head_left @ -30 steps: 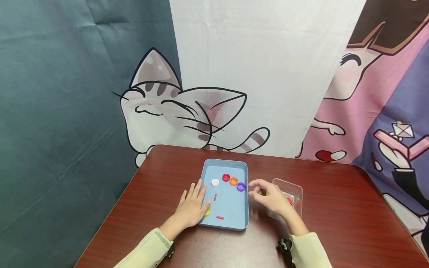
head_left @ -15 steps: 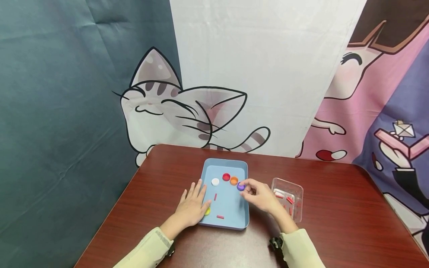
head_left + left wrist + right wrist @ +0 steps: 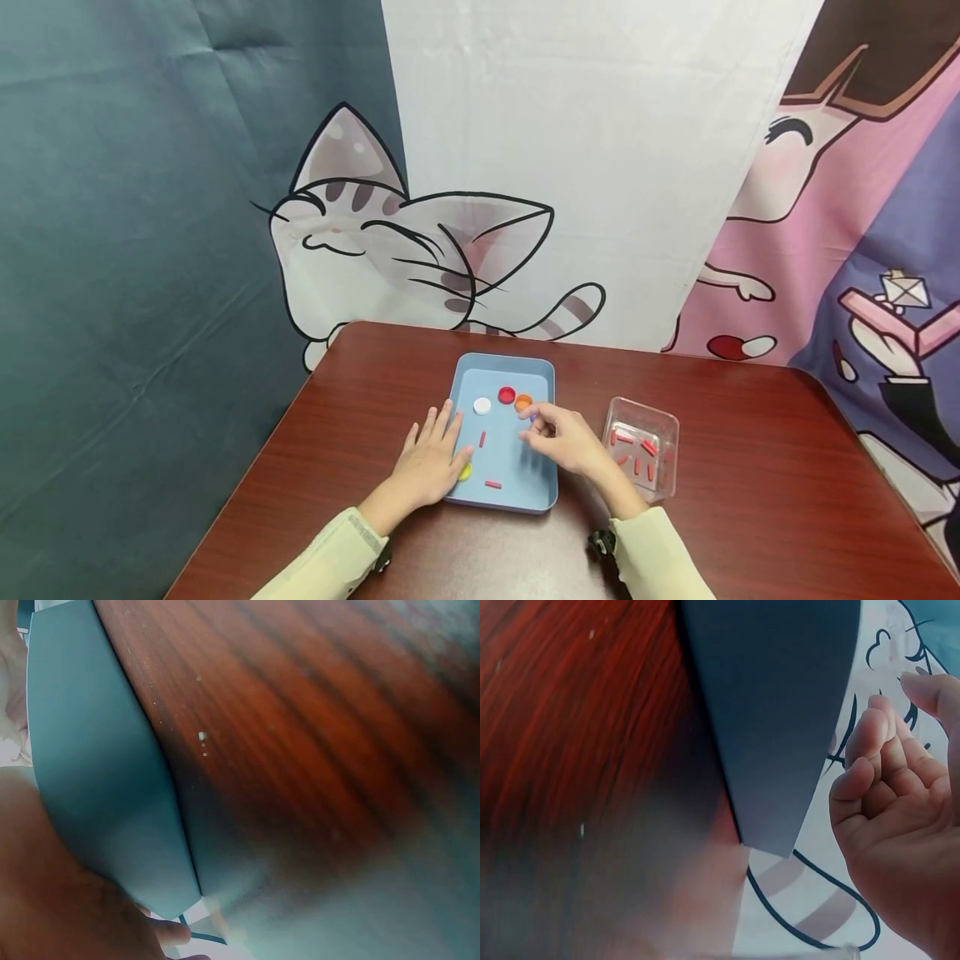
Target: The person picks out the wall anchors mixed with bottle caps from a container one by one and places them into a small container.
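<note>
A shallow blue tray point(image 3: 517, 497) lies on the table. My left hand point(image 3: 427, 471) rests spread on its left rim, the thumb over a yellow round cap point(image 3: 466, 472) that it partly covers. My right hand point(image 3: 566, 437) hovers over the tray's right side, thumb and index tips apart, other fingers loosely curled. Nothing shows between them in the head or right wrist view. Under its fingertips a purple cap point(image 3: 533, 417) is mostly hidden. Beside it are an orange cap point(image 3: 523, 402), a red cap point(image 3: 506, 395) and a white cap point(image 3: 482, 406). Two small red sticks, one upper point(image 3: 483, 439), one lower point(image 3: 492, 484), lie in the tray.
Right of the tray stands a clear plastic box point(image 3: 667, 442) with several short red sticks point(image 3: 637, 467) inside. The brown wooden table point(image 3: 750, 467) meets printed cloth hangings point(image 3: 525, 150) at its back edge.
My right hand has moved left from between the box and the tray to over the purple cap, uncovering the box's red sticks. My left hand has stayed in place.
</note>
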Demonstrator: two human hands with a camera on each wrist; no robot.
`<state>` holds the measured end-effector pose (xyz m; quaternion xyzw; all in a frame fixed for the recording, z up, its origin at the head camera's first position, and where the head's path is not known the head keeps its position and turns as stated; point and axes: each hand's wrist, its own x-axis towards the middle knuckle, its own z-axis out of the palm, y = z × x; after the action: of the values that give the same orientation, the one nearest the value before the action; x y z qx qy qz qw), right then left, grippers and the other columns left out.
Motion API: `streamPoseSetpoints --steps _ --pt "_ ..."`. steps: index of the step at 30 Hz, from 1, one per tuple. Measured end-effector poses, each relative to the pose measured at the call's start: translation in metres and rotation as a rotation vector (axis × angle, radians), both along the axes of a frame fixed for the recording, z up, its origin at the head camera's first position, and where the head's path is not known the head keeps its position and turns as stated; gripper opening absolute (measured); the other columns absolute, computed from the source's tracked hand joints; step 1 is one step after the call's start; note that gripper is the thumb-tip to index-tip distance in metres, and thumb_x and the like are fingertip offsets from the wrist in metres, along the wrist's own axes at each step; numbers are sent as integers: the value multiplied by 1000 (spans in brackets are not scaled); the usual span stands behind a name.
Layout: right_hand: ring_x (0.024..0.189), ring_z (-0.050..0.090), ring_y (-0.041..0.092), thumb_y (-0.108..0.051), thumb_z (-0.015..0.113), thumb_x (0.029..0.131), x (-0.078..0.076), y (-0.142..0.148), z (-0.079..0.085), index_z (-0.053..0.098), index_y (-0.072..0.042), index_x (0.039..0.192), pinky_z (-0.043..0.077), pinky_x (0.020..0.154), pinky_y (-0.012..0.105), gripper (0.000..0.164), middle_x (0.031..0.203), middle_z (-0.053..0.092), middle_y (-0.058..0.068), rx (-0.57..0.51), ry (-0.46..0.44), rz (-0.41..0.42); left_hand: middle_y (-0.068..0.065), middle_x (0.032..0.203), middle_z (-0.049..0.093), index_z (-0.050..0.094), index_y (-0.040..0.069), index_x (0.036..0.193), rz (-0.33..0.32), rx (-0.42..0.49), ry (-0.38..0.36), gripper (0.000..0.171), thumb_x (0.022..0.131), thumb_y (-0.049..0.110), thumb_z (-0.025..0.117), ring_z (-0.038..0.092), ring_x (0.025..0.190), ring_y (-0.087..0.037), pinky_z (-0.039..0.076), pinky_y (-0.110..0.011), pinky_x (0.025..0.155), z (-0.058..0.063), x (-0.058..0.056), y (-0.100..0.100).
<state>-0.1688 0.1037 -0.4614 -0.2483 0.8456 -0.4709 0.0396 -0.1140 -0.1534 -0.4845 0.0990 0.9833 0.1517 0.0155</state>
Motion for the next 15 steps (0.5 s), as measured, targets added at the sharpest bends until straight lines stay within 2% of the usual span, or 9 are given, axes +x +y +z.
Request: streamPoseSetpoints --steps 4,15 --pt "64 52 7 -15 76 88 0 -6 -3 70 -4 111 42 56 21 26 74 58 -6 3 6 9 -15 169 16 32 6 159 0 -5 4 65 107 43 44 18 153 -42 19 -64 118 0 0 0" --pt "66 53 5 -17 77 88 -1 -21 -10 70 -4 110 44 58 21 27 74 61 -8 12 9 34 -13 169 15 32 8 159 11 -10 -15 65 107 44 43 17 154 -40 18 -63 119 -1 0 0"
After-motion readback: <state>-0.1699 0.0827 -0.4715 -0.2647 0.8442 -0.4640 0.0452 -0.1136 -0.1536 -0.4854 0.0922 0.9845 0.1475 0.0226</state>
